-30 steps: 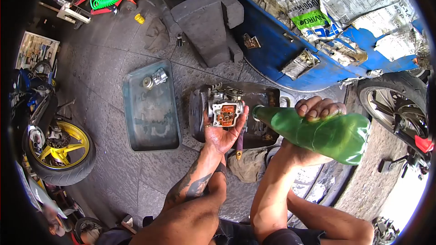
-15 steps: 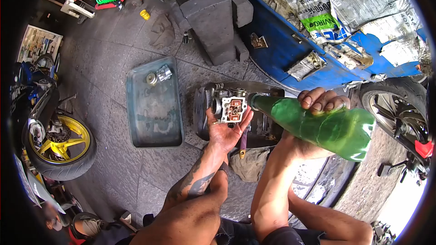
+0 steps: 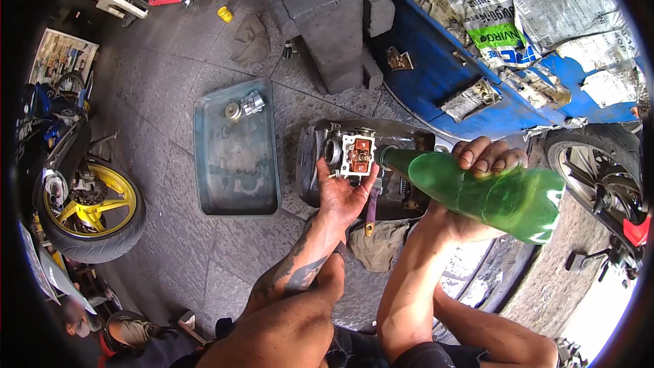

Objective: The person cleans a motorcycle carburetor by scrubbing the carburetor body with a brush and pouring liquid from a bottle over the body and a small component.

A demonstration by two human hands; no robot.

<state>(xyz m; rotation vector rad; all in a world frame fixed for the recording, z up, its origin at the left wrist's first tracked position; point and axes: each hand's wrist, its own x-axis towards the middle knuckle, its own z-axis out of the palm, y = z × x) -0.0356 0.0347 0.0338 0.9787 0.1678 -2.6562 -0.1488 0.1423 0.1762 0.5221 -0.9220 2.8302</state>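
A metal carburetor (image 3: 357,155) rests in my left hand (image 3: 343,197), its open underside with reddish-brown parts facing up. My left fingers wrap round its lower edge, over a dark basin (image 3: 310,187). My right hand (image 3: 487,163) grips a green plastic bottle (image 3: 446,180), tilted with its neck toward the carburetor. The bottle's mouth is beside the carburetor's right edge; I cannot make out whether liquid is coming out. A brush with a purplish handle (image 3: 370,212) leans over the basin's near rim.
Left of the basin lies a grey-blue tray (image 3: 238,208) holding small metal parts (image 3: 244,106). A stone (image 3: 379,245) sits against the basin's near side. Beyond are a dark block stand (image 3: 327,27) and a blue bench (image 3: 422,88). A yellow motorcycle wheel (image 3: 92,211) stands at left.
The whole view has shifted slightly. The carburetor is turned a little in my left hand and sits slightly nearer the bottle's mouth. Both hands keep their hold.
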